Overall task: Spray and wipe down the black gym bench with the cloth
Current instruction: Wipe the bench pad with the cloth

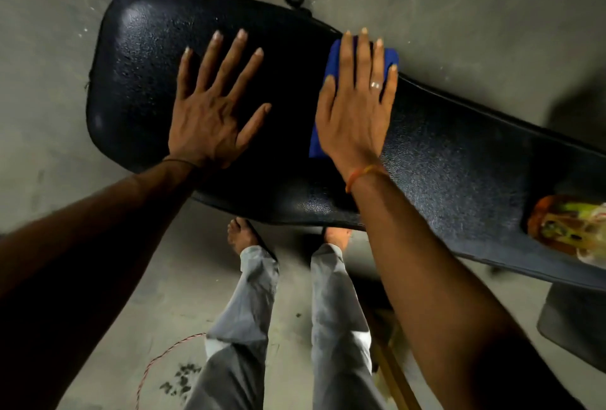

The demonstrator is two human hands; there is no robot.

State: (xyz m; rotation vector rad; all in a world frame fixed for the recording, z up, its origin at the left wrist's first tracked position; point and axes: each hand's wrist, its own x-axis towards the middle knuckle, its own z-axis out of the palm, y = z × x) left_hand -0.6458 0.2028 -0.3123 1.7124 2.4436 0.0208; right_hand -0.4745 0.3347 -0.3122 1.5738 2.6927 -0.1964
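Black padded gym bench (442, 160) on a grey floor. Left hand (213, 114) rests flat, fingers spread. Right hand (355, 114) presses a blue cloth (334, 58) down, fingers together.

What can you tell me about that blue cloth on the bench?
The blue cloth is a deep, plain blue and looks soft, folded into a flat, roughly oblong pad. It lies on the black bench, near the far edge of the padded top. The right hand rests flat on it with fingers spread, hiding most of it; only its left edge and far corners show. The left hand lies on the bench beside it, apart from it.
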